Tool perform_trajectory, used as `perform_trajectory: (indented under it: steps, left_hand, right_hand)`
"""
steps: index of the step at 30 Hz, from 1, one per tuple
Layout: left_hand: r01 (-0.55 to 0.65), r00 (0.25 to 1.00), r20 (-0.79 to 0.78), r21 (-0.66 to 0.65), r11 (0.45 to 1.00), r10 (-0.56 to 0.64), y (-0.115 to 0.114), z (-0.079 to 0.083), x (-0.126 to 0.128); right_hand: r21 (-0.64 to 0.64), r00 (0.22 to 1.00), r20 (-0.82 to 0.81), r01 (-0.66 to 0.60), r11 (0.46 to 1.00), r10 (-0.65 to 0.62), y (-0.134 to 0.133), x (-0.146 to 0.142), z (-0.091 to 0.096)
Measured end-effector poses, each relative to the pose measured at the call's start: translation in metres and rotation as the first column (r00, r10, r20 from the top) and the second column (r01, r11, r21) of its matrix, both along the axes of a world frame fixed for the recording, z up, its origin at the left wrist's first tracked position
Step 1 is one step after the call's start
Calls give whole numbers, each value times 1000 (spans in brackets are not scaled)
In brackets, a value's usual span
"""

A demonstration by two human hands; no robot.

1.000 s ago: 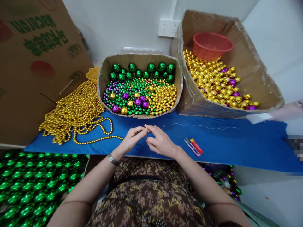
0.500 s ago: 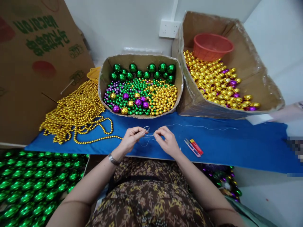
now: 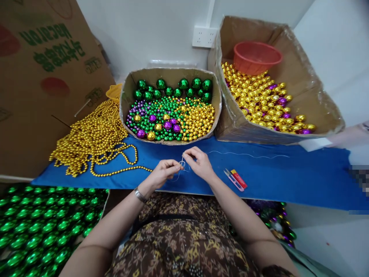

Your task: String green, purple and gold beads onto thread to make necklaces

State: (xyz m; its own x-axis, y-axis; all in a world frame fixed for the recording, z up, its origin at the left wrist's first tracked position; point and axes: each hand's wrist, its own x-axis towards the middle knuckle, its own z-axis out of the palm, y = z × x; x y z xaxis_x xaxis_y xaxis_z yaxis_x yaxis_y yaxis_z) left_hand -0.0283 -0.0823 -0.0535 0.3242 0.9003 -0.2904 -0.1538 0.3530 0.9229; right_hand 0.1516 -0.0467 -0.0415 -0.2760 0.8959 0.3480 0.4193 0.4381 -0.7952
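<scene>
Thin white string (image 3: pixel 248 154) runs in a wavy line over the blue cloth and up to my hands. My left hand (image 3: pixel 165 172) is closed in a pinch on a small loop of it. Just above and to the right, my right hand (image 3: pixel 198 163) pinches the string too, with a short stretch pulled upright between the two hands. A loose bit of string dangles under my left fingers. To the right of my right hand lie pink-handled thread snips (image 3: pixel 234 180) beside a red and yellow packet (image 3: pixel 239 178).
An oval cardboard box (image 3: pixel 170 142) of green, gold and purple beads stands behind my hands. Gold bead strands (image 3: pixel 89 134) are heaped at left. A larger carton (image 3: pixel 259 132) holds gold beads and a red basket (image 3: pixel 257 57). Green beads (image 3: pixel 43 223) fill the lower left.
My right hand has risen and moved in close to the left, drawing the string upright. My left hand has shifted slightly down and right.
</scene>
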Motion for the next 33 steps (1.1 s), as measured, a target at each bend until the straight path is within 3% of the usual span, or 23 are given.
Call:
perform_trajectory:
  steps: [5,9,13,17,22,24,26,27,30,33]
  left_hand:
    - [-174,979,-86,101,980,183,-2,2,4]
    - [-209,949,-166,306,929,269,-2,1,6]
    - [-111,913,-283,522,846,294,-4,-2,6]
    - [11,870,-383,646,764,311,-7,0,5]
    - [57,796,-482,662,747,367,-9,2,10]
    - [-24,818,-443,611,792,367,-8,1,14]
    - [-152,886,-331,455,878,325,-7,0,17]
    - [-201,918,-260,343,918,298,-6,-1,18]
    - [-234,959,-136,109,966,248,-3,-6,16]
    - [-224,958,-156,121,967,241,-1,-10,10]
  right_hand:
    - [177,988,60,129,976,-142,-17,-1,6]
    - [325,971,202,56,944,-127,-35,-5,5]
    - [263,949,258,110,959,-180,-39,-11,0]
    - [156,948,281,109,982,-150,-35,-10,4]
    - [171,929,333,105,980,-158,-36,-13,2]
    - [109,959,227,150,983,-172,-37,-18,-5]
    - [-86,986,-47,156,984,-160,-36,-21,-11]
    - [-211,960,-230,112,971,-161,-34,-20,-13]
    - [-453,707,-662,-115,884,-247,-23,-13,-9]
    - [-503,529,-784,-232,833,-325,-13,-1,4]
